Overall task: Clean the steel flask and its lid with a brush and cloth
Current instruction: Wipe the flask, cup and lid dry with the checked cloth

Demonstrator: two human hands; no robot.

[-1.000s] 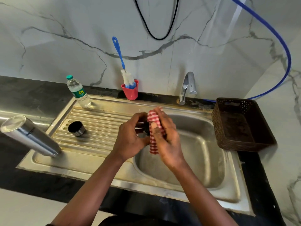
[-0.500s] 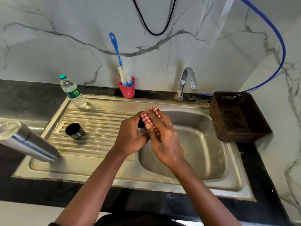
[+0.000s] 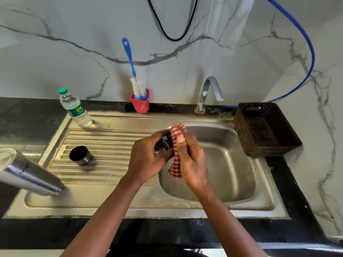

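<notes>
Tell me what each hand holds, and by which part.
Left hand grips the dark lid by its side; right hand pinches the checked cloth at mid-length.

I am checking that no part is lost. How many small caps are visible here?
2. One steel cap stands on the ridged drainboard. One dark cap is in the left hand, against the checked cloth gripped by the right hand. The hands may hide others.

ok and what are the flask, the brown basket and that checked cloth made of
Flask: metal, likely stainless steel, satin finish with soft bright reflections. Basket: probably moulded plastic, matte brown, regular perforated walls. Cloth: woven fabric, red-and-white check, hanging limp and creased; fibre can't be told.
</notes>
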